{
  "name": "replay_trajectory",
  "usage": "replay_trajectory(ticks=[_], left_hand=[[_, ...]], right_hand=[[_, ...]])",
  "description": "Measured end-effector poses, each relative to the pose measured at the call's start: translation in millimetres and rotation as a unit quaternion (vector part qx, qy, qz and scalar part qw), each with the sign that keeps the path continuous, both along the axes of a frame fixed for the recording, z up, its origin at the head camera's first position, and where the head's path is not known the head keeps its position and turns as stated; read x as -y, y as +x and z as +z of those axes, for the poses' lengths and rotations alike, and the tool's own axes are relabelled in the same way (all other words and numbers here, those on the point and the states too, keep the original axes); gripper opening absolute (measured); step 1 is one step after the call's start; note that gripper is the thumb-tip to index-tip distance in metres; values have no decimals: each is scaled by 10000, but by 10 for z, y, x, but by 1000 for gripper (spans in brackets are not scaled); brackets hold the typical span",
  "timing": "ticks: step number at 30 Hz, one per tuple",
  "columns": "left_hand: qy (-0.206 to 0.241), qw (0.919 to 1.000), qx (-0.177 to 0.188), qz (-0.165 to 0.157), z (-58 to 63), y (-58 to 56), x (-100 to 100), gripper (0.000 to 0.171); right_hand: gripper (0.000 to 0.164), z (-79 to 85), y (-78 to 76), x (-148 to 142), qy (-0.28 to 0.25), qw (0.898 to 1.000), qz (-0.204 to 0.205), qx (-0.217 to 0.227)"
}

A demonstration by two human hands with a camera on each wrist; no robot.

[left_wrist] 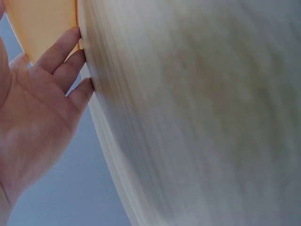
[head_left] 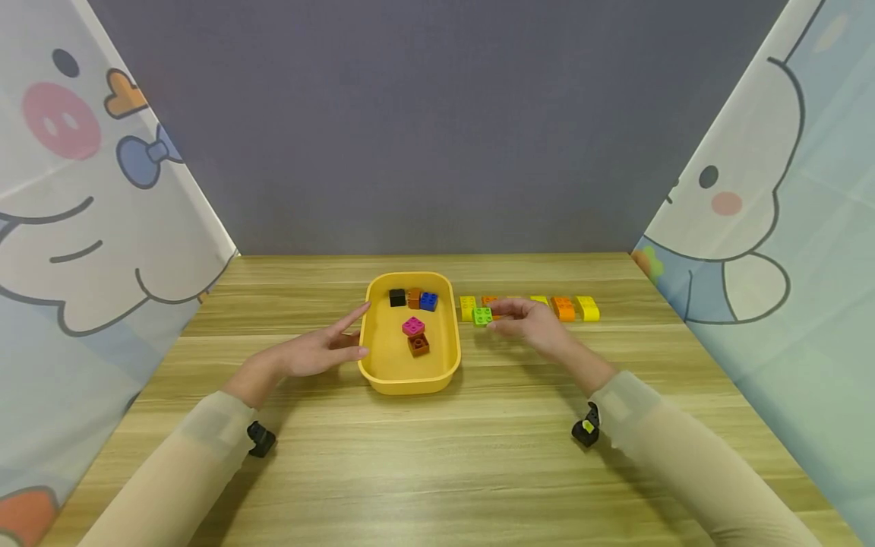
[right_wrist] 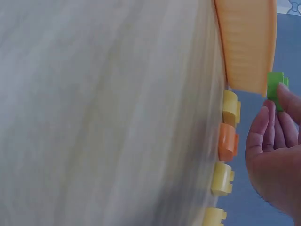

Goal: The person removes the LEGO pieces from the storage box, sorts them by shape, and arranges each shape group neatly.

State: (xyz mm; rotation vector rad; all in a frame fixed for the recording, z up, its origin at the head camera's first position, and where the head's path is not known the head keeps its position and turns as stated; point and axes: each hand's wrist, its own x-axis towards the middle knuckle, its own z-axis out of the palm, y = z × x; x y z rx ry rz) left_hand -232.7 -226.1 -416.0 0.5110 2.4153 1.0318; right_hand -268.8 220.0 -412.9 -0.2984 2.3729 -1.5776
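A bright green toy building brick is pinched between the thumb and fingers of my right hand, just right of the yellow bin. In the right wrist view the green brick is held above the table, near the bin's end. My left hand touches the bin's left side with its fingers spread and fairly straight. Inside the bin lie a black brick, a blue brick, a pink brick, a brown brick and a small orange-brown brick.
Right of the bin, yellow and orange bricks stand in a row, among them a yellow brick, an orange brick and another yellow brick. My right hand partly hides the row's middle. A grey panel rises behind the wooden table.
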Motion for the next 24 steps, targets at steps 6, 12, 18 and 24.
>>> replay_trajectory(ticks=[6, 12, 18, 24], left_hand=[[-29, 10000, -22, 19, 6, 8, 10, 94], [-82, 9999, -68, 0, -6, 2, 10, 94], [-64, 10000, -75, 13, 1, 12, 13, 94], [-54, 9999, -104, 10, 5, 13, 17, 93]], right_hand=[[50, -104, -25, 65, -46, 9997, -10, 227], [52, -151, -41, 120, 117, 9994, 18, 337], [52, -166, -52, 175, 358, 9984, 85, 425], [52, -183, -42, 203, 718, 9969, 149, 275]])
